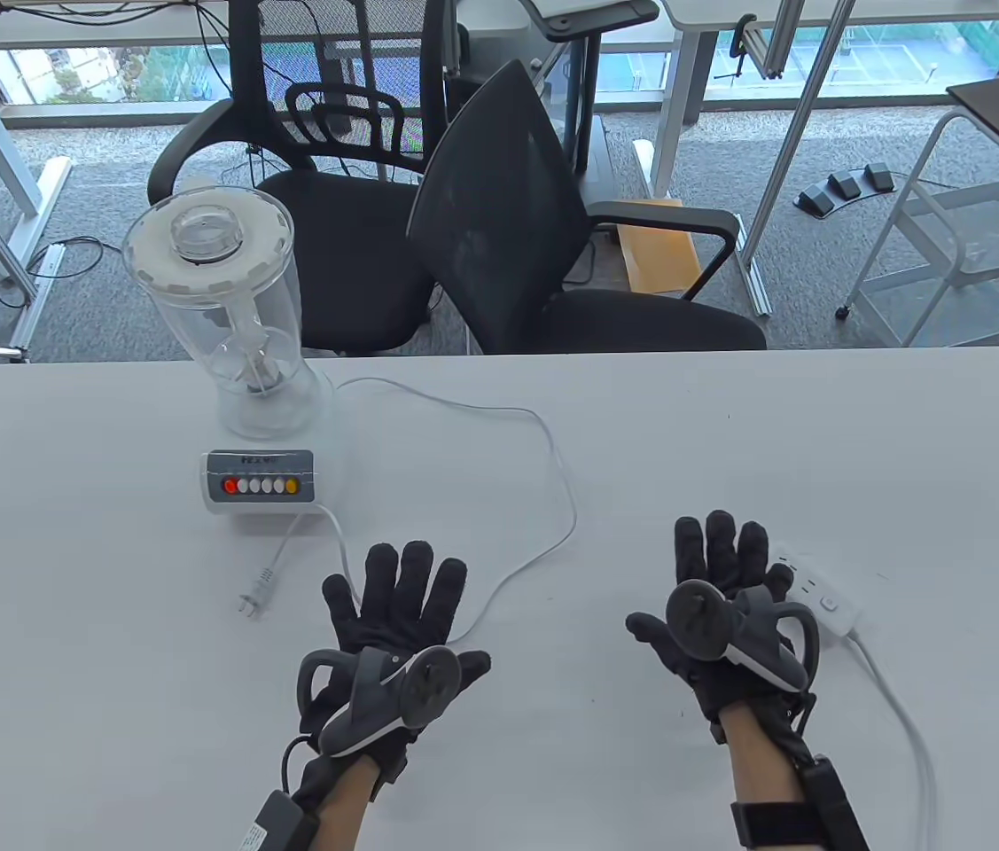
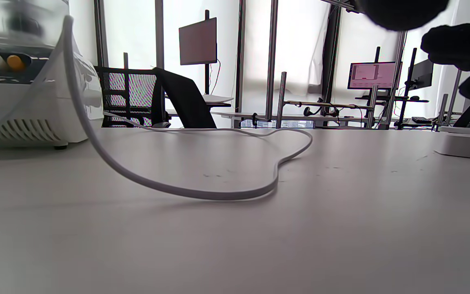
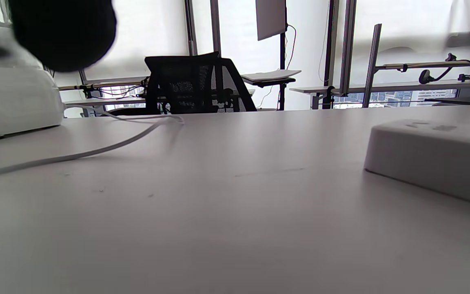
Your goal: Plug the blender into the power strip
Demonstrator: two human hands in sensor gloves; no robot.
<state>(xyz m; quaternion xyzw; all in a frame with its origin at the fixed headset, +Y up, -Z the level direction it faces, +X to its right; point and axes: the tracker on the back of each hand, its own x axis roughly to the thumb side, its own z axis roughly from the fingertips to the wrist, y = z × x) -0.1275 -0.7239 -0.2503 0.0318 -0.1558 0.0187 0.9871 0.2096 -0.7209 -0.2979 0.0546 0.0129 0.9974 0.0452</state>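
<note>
The blender (image 1: 238,355) stands at the table's back left, with a clear jar and a white base with coloured buttons (image 1: 260,485). Its white cord (image 1: 552,470) loops right and back toward my left hand; the plug (image 1: 254,599) lies loose on the table left of that hand. My left hand (image 1: 393,612) lies flat and open, palm down, holding nothing. My right hand (image 1: 716,576) lies flat and open, its fingers beside the left end of the white power strip (image 1: 823,598), partly covering it. The strip also shows in the right wrist view (image 3: 435,159). The cord shows in the left wrist view (image 2: 202,192).
The power strip's own cable (image 1: 902,718) runs off the table's front right. Two black office chairs (image 1: 534,248) stand behind the table's far edge. The blender base fills the left of the left wrist view (image 2: 23,102).
</note>
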